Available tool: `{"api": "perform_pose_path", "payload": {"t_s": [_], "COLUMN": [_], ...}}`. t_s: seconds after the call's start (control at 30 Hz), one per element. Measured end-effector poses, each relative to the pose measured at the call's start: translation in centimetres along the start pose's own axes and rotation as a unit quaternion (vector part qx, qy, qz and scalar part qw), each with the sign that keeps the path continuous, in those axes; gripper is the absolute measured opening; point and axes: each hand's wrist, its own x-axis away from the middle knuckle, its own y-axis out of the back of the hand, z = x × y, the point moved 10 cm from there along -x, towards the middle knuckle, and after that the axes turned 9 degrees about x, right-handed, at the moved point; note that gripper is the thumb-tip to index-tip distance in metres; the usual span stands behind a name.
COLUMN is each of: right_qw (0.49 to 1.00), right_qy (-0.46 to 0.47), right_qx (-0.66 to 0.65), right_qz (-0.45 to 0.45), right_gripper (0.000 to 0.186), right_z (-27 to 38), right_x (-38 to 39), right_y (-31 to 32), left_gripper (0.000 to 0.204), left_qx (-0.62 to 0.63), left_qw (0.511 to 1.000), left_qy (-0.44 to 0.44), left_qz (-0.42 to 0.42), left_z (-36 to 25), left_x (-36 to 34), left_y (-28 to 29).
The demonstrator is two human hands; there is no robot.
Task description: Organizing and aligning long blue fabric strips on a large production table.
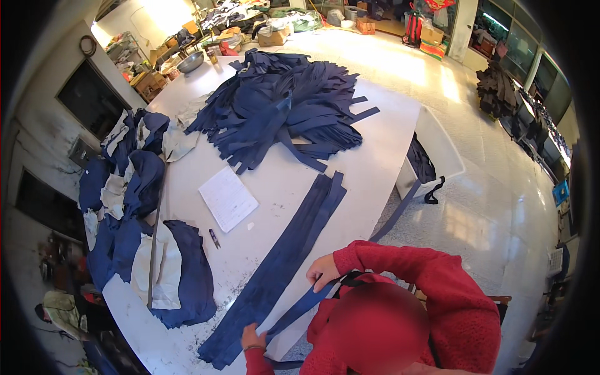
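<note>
A dark blue fabric strip (297, 312) stretches between my two hands over the near edge of the white table (337, 237). My left hand (252, 337), with a band at its wrist, grips the lower part of the strip. Higher and to the right, my right hand (322, 271) has its fingers bent over the strip's other end. Beside both hands lies a long flat stack of blue strips (275, 269), slanting across the table. A large loose pile of similar strips (281, 103) spreads at the table's far side.
On the table are a written sheet (228, 199), a small blue-handled tool (214, 238) and blue fabric bundles (190, 275) with pale pieces and a long bar (157, 244). A white tub (451, 147) with dark fabric stands at right. A metal bowl (190, 62) sits at the far left.
</note>
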Motion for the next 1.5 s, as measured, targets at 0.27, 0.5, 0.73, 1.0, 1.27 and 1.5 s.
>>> {"api": "perform_pose_path", "payload": {"t_s": [0.27,0.5,0.73,1.0,1.27,1.5], "right_qw": [0.999,0.996,0.994,0.993,0.992,0.997], "right_qy": [-0.041,-0.069,-0.086,-0.107,-0.113,-0.073], "right_qx": [-0.011,-0.025,-0.016,0.051,0.040,0.028], "right_qz": [0.009,0.054,0.069,0.017,0.037,0.029], "right_gripper": [0.028,0.029,0.027,0.029,0.031,0.030], "right_z": [1.1,0.0,-1.8,-2.0,-2.8,-1.4], "right_x": [-1.1,-0.8,-1.3,-1.1,-0.4,-1.4], "right_y": [0.6,0.4,-0.6,1.0,1.5,1.5], "left_gripper": [0.020,0.014,0.019,0.022,0.026,0.022], "left_qx": [0.410,0.537,0.510,0.357,0.272,0.565], "left_qw": [0.885,0.822,0.845,0.924,0.958,0.808], "left_qy": [-0.222,-0.176,-0.115,-0.137,-0.058,-0.011], "left_qz": [-0.005,0.074,0.110,-0.021,0.070,0.164], "left_z": [-24.1,-23.0,-23.8,-22.3,-22.1,-22.7], "left_x": [-1.3,-2.9,-2.7,-3.0,-2.4,-2.0], "left_y": [2.4,-0.9,-2.5,-1.8,-3.7,-5.9]}}
